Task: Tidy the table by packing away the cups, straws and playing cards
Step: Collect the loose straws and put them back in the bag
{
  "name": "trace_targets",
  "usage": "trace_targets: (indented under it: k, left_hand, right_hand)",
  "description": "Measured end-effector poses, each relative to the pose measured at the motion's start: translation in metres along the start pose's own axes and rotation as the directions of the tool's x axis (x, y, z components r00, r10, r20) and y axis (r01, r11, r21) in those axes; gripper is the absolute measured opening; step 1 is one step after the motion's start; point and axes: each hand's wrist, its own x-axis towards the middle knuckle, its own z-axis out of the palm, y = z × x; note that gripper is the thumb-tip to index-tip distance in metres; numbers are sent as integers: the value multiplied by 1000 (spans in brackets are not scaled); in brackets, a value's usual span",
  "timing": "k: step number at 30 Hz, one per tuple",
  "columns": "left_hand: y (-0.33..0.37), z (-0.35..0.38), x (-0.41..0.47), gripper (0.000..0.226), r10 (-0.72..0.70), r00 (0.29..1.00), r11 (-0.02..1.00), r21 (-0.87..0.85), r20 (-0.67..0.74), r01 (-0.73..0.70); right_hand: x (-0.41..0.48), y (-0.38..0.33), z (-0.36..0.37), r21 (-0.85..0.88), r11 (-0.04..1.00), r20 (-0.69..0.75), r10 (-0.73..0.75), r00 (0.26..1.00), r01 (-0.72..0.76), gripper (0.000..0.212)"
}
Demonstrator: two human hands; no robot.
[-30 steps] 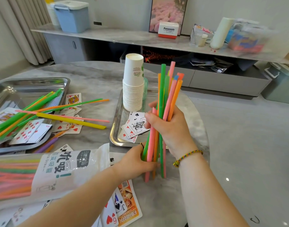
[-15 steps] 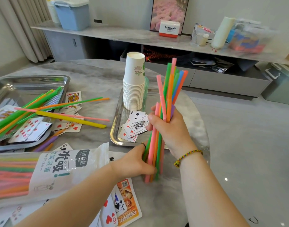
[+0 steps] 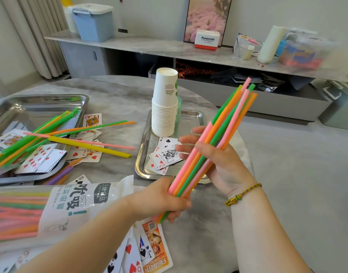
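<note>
On the grey marble surface (image 3: pixel 120 91), the bundle of straws (image 3: pixel 214 140) no longer stands on end at centre frame: it is lifted and tipped toward the upper right, so squaring looks done and it seems ready for the straw bag (image 3: pixel 74 203) at lower left. The left grip (image 3: pixel 159 198) clasps the bundle's lower end; the right grip (image 3: pixel 226 166), before wrapped round the middle, is wide, fingers straight, straws lying across its palm.

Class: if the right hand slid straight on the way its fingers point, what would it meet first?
Probably the stack of cups on the tray, though depth is unclear.
</note>
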Motion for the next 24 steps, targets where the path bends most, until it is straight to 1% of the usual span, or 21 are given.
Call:
trace_targets:
  k: [1, 2, 3, 5, 7, 9, 12, 14, 16, 17, 19, 21, 23, 24]
  left_hand:
    - [2, -4, -4, 12, 0, 999, 1000, -17, 40, 1]
    - [3, -7, -8, 11, 4, 999, 1000, -22, 54, -2]
    - [5, -9, -9, 12, 8, 999, 1000, -24, 48, -7]
    - [7, -10, -12, 9, 3, 1000, 999, -32, 0, -3]
    - [8, -10, -15, 10, -10, 999, 999, -31, -33, 9]
    - [6, -9, -18, 12, -15, 999, 1000, -9, -36, 14]
    - [0, -6, -24, 18, -48, 997, 998, -54, -58, 45]
    - [1, -5, -29, 18, -56, 998, 993, -109, -36, 52]
    - [5, -7, -32, 17, -28, 999, 988, -151, -16, 25]
    - [7, -8, -33, 16, -8, 999, 990, -144, -32, 3]
    - [9, -10, -34, 17, -9, 993, 998, -68, -122, 0]
    - [10, -13, -33, 15, -48, 977, 999, 2, -209, 49]
    - [9, -19, -35, 8, -79, 964, 990, 94, -253, 106]
    - [8, -23, -38, 12, -79, 960, 977, 172, -270, 129]
  right_hand:
    - [-2, 1, 0, -20, 998, 78, 56, 995, -54, 25]
    - [-2, 4, 3, -48, 994, 125, 105, 987, -100, 27]
    - [-3, 9, 5, -60, 989, 139, 142, 980, -134, 23]
    - [-1, 15, 17, -27, 988, 93, 152, 984, -150, 14]
    - [1, 19, 25, 27, 995, 12, 94, 995, -95, 20]
    - [2, 19, 27, 95, 995, -48, 44, 998, -39, 17]
    - [0, 19, 27, 153, 988, -64, 29, 998, -19, 9]
    - [-1, 23, 29, 180, 982, -15, 59, 998, -55, 7]
    - [-3, 28, 32, 169, 977, 68, 119, 991, -129, 10]
    - [-4, 31, 35, 152, 976, 93, 143, 985, -156, 12]
    - [-3, 37, 39, 115, 983, 71, 137, 988, -145, 15]
    - [-1, 39, 41, 87, 990, 18, 106, 994, -107, 13]
    - [0, 38, 40, 111, 989, -20, 96, 995, -93, 8]
    - [1, 38, 39, 123, 989, -39, 91, 995, -86, 8]
